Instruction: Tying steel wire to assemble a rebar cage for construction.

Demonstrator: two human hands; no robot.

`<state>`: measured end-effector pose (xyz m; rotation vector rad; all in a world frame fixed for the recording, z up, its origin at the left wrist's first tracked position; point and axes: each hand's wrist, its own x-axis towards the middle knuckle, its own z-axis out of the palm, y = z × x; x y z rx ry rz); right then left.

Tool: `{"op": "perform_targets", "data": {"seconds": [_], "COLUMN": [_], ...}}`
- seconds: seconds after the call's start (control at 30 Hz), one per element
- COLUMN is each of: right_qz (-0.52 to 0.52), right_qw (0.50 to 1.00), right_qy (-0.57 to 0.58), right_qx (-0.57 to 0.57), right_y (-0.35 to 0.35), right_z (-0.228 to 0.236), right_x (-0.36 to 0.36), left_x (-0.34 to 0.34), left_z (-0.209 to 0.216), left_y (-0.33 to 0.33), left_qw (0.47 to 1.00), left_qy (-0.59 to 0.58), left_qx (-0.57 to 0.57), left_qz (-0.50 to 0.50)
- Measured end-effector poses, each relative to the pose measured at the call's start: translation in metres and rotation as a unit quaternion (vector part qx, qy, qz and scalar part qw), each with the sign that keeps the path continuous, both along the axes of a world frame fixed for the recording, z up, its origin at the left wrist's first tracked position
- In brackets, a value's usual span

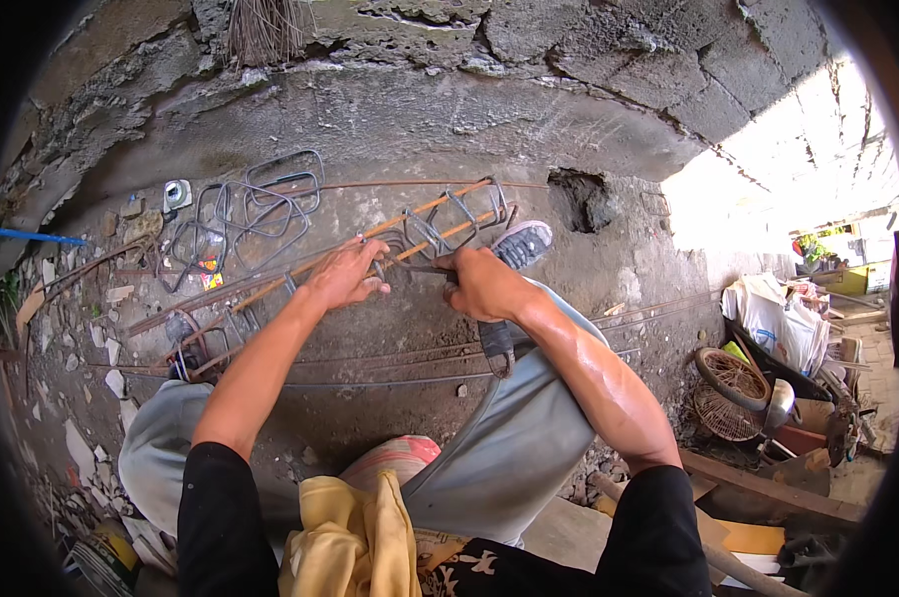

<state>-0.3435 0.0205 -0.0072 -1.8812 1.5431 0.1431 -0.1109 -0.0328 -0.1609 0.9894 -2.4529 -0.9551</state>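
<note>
Head view: right hand [481, 283] clutches half-hidden dark bar [430, 269]; left hand [346, 274] at rebar cage [434, 205], grip unclear.

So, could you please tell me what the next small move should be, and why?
Probably steady the orange-brown rods with the left hand before turning the dark metal piece with the right hand: the left fingers are at the rods, and the right hand is closed on that piece just beside them.
</note>
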Motion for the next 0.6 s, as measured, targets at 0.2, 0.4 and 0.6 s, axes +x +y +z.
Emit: {"op": "perform_targets", "data": {"seconds": [0.2, 0.4, 0.6], "right_qz": [-0.032, 0.157, 0.473], "right_qw": [0.993, 0.976, 0.724], "right_qy": [-0.030, 0.147, 0.436], "right_qx": [0.108, 0.042, -0.247], "right_y": [0.006, -0.016, -0.008], "right_z": [-0.011, -0.021, 0.003], "right_x": [-0.025, -0.041, 0.023], "left_x": [-0.011, -0.032, -0.015], "left_z": [0.006, 0.011, -0.007], "left_y": [-0.019, -0.021, -0.027], "left_qw": [0.999, 0.998, 0.997], "left_qy": [-0.021, -0.056, -0.063], "left_qx": [0.008, 0.014, 0.047], "left_qz": [-0.033, -0.025, 0.005]}}
